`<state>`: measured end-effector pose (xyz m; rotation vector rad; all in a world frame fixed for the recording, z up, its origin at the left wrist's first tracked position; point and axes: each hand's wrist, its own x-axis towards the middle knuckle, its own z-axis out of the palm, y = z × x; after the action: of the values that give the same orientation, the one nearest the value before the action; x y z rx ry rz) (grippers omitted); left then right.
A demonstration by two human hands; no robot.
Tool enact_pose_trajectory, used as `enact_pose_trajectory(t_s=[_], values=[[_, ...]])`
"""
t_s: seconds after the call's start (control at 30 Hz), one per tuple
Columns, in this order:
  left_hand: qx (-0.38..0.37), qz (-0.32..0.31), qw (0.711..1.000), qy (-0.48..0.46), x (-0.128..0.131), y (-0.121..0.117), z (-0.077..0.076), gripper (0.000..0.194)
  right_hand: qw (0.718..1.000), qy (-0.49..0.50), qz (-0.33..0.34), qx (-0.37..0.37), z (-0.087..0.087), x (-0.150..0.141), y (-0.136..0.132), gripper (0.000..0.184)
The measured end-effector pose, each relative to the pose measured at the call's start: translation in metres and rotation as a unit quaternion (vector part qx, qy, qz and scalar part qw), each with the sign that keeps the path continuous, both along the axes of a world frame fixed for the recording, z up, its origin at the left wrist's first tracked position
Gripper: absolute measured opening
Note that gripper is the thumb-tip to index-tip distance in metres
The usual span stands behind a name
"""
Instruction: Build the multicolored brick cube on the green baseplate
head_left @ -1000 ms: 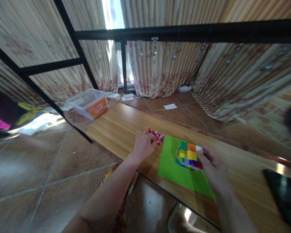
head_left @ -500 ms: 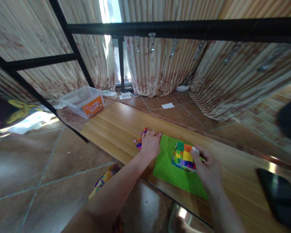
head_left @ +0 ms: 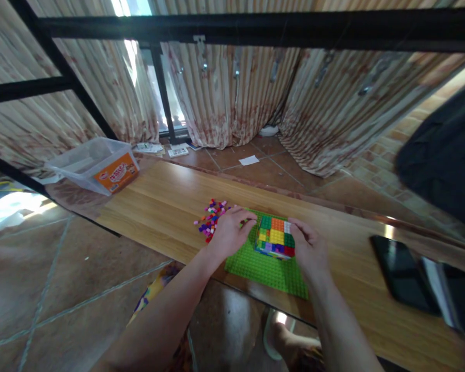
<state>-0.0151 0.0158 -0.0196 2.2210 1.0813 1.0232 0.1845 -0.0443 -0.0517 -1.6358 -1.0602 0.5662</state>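
A box-shaped build of toy bricks [head_left: 276, 236], topped in green, orange, yellow, white and red, stands on a green studded baseplate [head_left: 267, 274]. My right hand [head_left: 310, 250] is curled against its right side, thumb in front and fingers behind. Just left of the build, over the baseplate's left edge, my left hand [head_left: 232, 231] has its thumb and forefinger brought together in a pinch. Whatever sits between those fingertips is too small to make out. Loose small bricks [head_left: 209, 222] in mixed colours lie beside the left hand, partly covered by it.
The wooden bench [head_left: 166, 196] carries a dark phone [head_left: 401, 274] on the right. Beyond its left end stands a clear plastic tub [head_left: 95, 160] with an orange label. A black metal bar [head_left: 232, 28] crosses in front of striped curtains [head_left: 232, 98].
My left hand has moved from the loose bricks toward the build, uncovering more of the pile. My right hand has come off the white brick, now at the build's corner. The view has shifted right.
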Motion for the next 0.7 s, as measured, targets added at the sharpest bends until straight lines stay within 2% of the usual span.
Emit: enact_pose_trajectory(t_s=[0.1, 0.23, 0.5, 0.7], values=[[-0.026, -0.05, 0.996, -0.076, 0.006, -0.019, 0.003, 0.012, 1.0, 0.009, -0.021, -0.002, 0.0, 0.001, 0.002, 0.042], [-0.007, -0.073, 0.995, -0.068, 0.013, -0.035, 0.001, 0.011, 1.0, 0.016, -0.019, 0.005, 0.001, 0.001, 0.004, 0.04], [0.06, -0.052, 0.997, -0.013, 0.026, -0.043, -0.006, 0.016, 1.0, 0.021, -0.001, 0.007, -0.001, 0.002, 0.004, 0.042], [0.046, -0.024, 0.999, -0.002, 0.03, -0.046, -0.011, 0.018, 1.0, 0.024, 0.01, 0.009, 0.001, 0.001, 0.002, 0.042]])
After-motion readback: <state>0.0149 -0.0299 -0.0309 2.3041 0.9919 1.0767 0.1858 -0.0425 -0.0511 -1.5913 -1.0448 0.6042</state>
